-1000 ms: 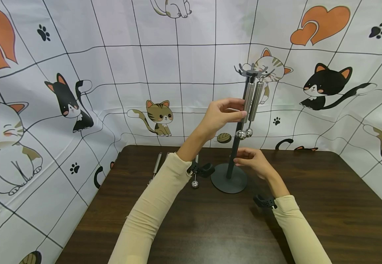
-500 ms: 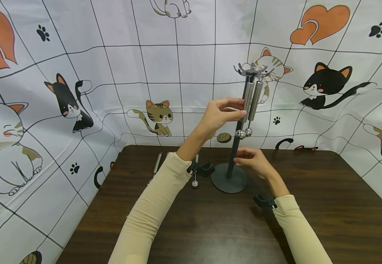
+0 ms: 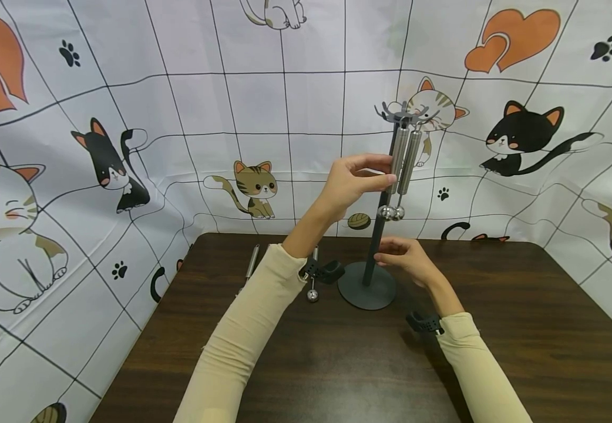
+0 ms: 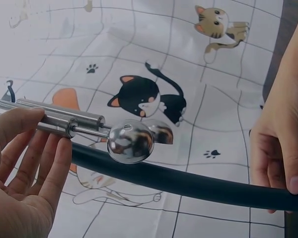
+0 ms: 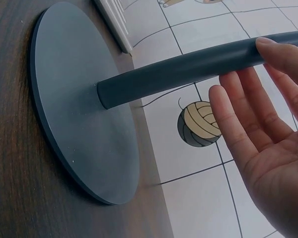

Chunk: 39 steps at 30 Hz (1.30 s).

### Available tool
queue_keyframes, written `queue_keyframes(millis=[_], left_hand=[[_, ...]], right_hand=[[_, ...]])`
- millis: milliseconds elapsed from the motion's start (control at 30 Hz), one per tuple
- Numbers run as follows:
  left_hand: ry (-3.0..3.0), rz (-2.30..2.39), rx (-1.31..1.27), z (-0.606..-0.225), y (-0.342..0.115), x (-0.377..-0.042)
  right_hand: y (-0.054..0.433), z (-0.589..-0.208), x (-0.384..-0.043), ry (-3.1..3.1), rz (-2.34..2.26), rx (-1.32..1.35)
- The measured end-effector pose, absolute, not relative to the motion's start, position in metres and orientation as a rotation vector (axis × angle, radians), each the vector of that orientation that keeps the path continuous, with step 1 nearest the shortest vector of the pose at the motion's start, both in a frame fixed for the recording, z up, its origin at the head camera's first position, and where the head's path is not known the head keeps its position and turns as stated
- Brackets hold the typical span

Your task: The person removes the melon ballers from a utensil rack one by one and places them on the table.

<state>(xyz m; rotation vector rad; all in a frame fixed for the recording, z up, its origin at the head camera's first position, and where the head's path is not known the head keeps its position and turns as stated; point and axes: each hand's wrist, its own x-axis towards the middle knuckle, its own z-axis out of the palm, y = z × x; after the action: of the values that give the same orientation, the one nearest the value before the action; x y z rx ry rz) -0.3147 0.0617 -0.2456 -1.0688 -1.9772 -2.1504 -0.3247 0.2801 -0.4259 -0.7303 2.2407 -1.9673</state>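
A dark grey stand (image 3: 375,244) with a ring of hooks at its top stands upright on the table. From it hang two metal utensils with tubular handles and shiny round ends. My left hand (image 3: 352,181) pinches the handle of the nearer utensil (image 4: 59,125) between thumb and fingers. Close behind it hangs the second utensil (image 3: 410,158), its rounded end (image 4: 162,132) partly covered in the left wrist view. Lower down, my right hand (image 3: 405,258) holds the post (image 5: 184,69) with thumb and fingertips, above the round base (image 5: 84,129).
Left of the base, a similar utensil (image 3: 312,294) lies on the dark wooden table (image 3: 338,364). Another utensil (image 3: 252,261) lies farther left, partly hidden by the left sleeve. A white sheet with printed cats (image 3: 311,106) hangs behind the table.
The round end of the utensil in my left hand has shifted very slightly upward. Both hands and the stand stay in place.
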Motion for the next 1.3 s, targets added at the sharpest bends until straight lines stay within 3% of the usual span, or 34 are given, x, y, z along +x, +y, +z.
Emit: queue_keyframes(millis=[600,1300], left_hand=[[-1.961,-2.169,-1.065,-0.250,0.052,-0.311],[-2.150,-2.216,-0.767,-0.312,-0.011,-0.335]], right_hand=[[0.280,-0.428,-0.325,2.247,-1.961,-0.740],[0.280,-0.427,-0.325,2.246,-1.958,-0.724]])
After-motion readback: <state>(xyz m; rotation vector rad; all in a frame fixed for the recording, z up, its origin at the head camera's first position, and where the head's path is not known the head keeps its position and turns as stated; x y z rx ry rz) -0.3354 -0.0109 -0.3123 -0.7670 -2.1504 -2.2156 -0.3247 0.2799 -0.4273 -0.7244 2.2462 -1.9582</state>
